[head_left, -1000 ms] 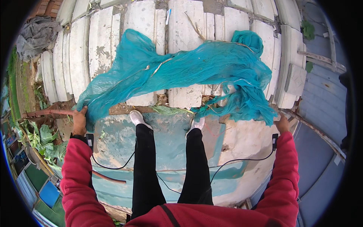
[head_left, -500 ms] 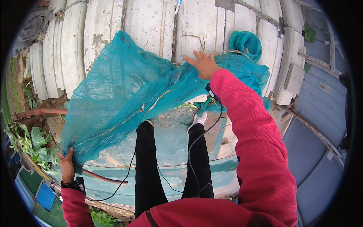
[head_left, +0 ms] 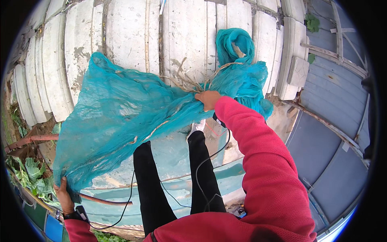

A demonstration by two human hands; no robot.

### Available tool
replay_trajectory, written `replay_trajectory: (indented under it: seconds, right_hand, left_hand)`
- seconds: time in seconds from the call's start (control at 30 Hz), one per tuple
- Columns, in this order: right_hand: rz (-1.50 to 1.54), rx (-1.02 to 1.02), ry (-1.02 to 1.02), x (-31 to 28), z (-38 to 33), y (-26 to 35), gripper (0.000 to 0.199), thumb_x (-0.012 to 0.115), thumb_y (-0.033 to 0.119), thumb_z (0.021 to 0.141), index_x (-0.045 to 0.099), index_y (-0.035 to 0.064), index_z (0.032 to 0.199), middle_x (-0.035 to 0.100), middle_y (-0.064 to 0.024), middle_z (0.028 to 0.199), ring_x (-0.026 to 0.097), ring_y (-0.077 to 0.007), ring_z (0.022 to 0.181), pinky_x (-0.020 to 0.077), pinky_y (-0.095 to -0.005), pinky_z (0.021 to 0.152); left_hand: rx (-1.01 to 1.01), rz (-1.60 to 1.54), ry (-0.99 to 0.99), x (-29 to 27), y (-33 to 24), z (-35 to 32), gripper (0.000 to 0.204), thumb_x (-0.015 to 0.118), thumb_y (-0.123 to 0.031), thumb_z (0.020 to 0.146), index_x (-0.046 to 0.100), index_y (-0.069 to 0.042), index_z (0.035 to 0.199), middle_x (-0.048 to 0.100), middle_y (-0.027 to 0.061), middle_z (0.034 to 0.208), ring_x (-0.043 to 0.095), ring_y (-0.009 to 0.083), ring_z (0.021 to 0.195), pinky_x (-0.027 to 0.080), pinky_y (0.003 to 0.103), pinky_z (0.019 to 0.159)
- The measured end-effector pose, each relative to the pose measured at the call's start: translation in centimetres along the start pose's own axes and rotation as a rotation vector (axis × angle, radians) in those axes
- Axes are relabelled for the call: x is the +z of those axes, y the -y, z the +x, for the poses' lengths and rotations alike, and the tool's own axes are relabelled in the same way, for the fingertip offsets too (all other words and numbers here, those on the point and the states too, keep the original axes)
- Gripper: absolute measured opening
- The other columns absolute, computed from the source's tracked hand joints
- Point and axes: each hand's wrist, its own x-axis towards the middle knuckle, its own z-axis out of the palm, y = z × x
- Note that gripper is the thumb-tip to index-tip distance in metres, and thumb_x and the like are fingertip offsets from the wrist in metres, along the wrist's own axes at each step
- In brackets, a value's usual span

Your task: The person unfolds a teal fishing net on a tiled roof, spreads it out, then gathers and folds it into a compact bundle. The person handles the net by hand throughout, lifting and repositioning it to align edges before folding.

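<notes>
**Teal net [head_left: 117, 94]: Two-Point Hold**

Clock positions are read with 12 at the far edge of the view. The left hand [head_left: 63, 195], at 8 o'clock, is closed with thumb and fingers pinching the net's near corner. The right hand [head_left: 207, 100], just off centre toward 1 o'clock, is closed in a fist on the gathered middle.

From the left hand, the net fans out toward 1 and 2 o'clock. From the right hand, its spread portion runs toward 8 to 10 o'clock; a bunched portion lies at 2 o'clock, with a rolled loop at 1. Dry strands [head_left: 192, 84] project at 11 o'clock, beside the fist. Pale slabs [head_left: 185, 36] lie under the net's far part.

Markings: any lettering on the black wrist unit [head_left: 82, 213] at 7 o'clock is too small to read.
</notes>
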Motion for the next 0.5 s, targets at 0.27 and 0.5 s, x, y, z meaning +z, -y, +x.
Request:
replay_trajectory:
  seconds: [0.27,0.5]
  right_hand:
    - [-0.082,0.121,0.010,-0.5,-3.5,-2.3,0.080,0.078,0.014,0.067,0.045,0.0272,0.139,0.053,-0.0099,0.126,0.052,-0.0319,0.118,0.0473,-0.0504,0.086]
    - [-0.229,-0.134,-0.683,2.1,-11.7,-2.5,0.024,0.061,0.016,0.081,0.063,0.0166,0.105,0.056,-0.0091,0.109,0.043,-0.0289,0.122,0.0307,-0.0548,0.099]
  left_hand:
    - [-0.006,0.085,-0.104,-0.2,-0.7,-0.7,0.031,0.061,-0.020,0.092,0.055,-0.002,0.117,0.060,0.0056,0.109,0.055,0.0146,0.095,0.043,0.029,0.085]
    - [-0.096,0.042,-0.111,-3.9,1.8,1.4,0.042,0.060,-0.025,0.092,0.051,0.001,0.124,0.058,0.0070,0.112,0.054,0.0158,0.097,0.043,0.030,0.086]
